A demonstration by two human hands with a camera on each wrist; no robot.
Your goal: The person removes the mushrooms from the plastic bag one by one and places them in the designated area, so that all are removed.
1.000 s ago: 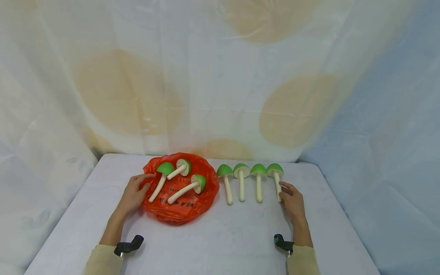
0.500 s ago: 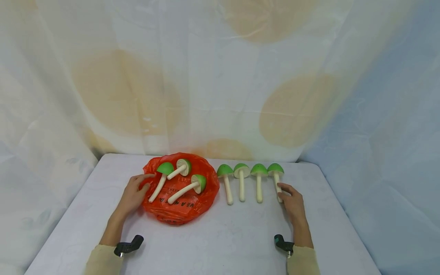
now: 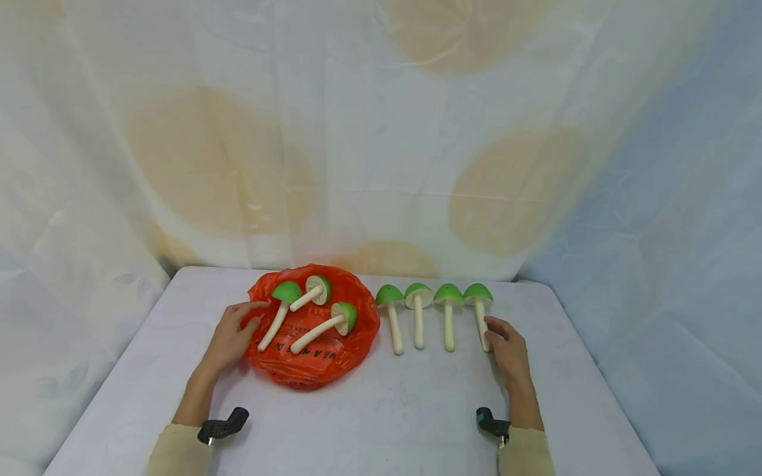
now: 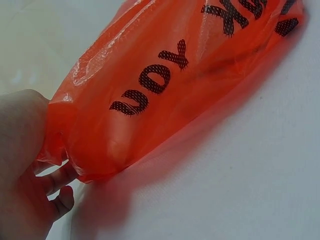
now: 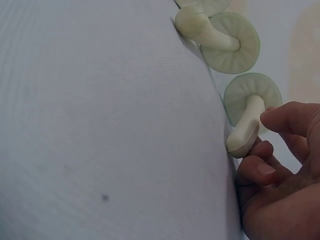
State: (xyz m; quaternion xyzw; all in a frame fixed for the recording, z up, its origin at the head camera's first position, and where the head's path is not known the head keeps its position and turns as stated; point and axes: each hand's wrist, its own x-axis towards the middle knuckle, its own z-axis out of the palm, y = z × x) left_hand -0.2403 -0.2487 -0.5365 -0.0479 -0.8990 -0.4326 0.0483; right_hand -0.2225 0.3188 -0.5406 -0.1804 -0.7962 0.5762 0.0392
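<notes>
My left hand [image 3: 231, 336] is at the left rim of a red plastic bag [image 3: 276, 367], thumb and forefinger pinching its edge. In the left wrist view the bag [image 4: 125, 140] bulges beside the hand [image 4: 22, 155], and its film partly hides the fingers. Three toy mushrooms with green caps and cream stems lie on the bag, one of them a mushroom [image 3: 321, 332] nearest its front. My right hand [image 3: 508, 349] pinches the stem of the rightmost mushroom [image 3: 478, 294] in a row beside the bag. The right wrist view has its fingertips against that stem [image 5: 245, 132].
Left of the held mushroom, several more lie side by side, caps away from me, among them a mushroom [image 3: 449, 317]. The white table [image 3: 369, 423] ends at a pale curtain [image 3: 369, 165] with yellow circles. Black cameras sit on both wrists.
My right hand shifts slightly left and then slightly right, and the rightmost mushroom's stem moves a little to the right. The left hand and the bag stay put.
</notes>
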